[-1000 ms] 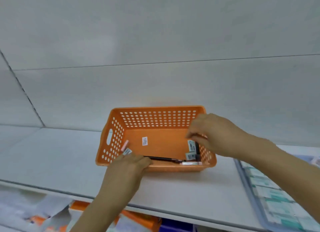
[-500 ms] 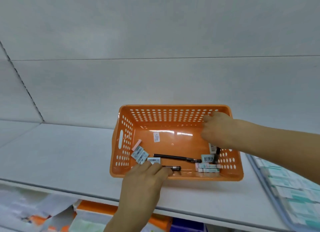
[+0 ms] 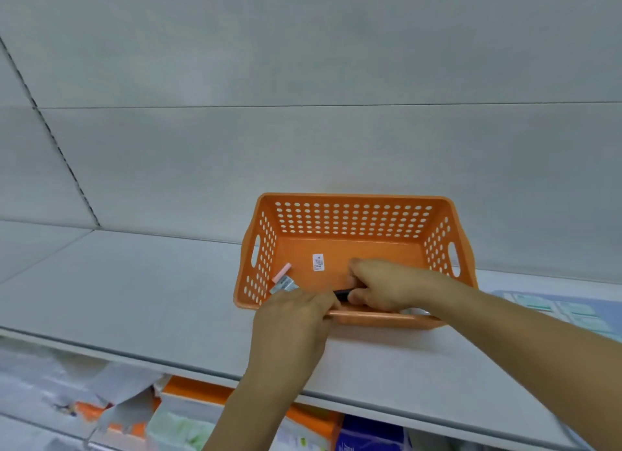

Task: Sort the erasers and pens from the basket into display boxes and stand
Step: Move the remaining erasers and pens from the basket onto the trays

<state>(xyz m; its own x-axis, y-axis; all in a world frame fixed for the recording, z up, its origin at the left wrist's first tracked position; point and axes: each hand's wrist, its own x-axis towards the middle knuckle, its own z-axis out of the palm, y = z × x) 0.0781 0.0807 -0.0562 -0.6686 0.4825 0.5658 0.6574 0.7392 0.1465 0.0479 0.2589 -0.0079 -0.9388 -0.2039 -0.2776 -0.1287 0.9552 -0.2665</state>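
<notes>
An orange perforated basket (image 3: pixel 353 221) stands on the white shelf (image 3: pixel 134 292). My right hand (image 3: pixel 383 285) reaches into its front middle, and its thumb and fingers pinch a black pen (image 3: pixel 341 294), of which only a short dark end shows. My left hand (image 3: pixel 296 319) curls over the basket's front rim, just left of the right hand. In the basket's front left corner lie a pink eraser (image 3: pixel 282 273) and two wrapped erasers (image 3: pixel 284 286). A white label (image 3: pixel 318 262) is stuck on the basket's floor. Both hands hide the rest of the contents.
A blue display box (image 3: pixel 565 311) with rows of pale green-wrapped erasers lies on the shelf to the right of the basket. Below the shelf edge, a lower shelf holds orange boxes (image 3: pixel 202 393) and white bags. A grey back panel rises behind the basket.
My right hand moved from the basket's right wall to its front middle and took hold of the black pen. My left hand stayed at the front rim. The view shifted, so the basket sits further right.
</notes>
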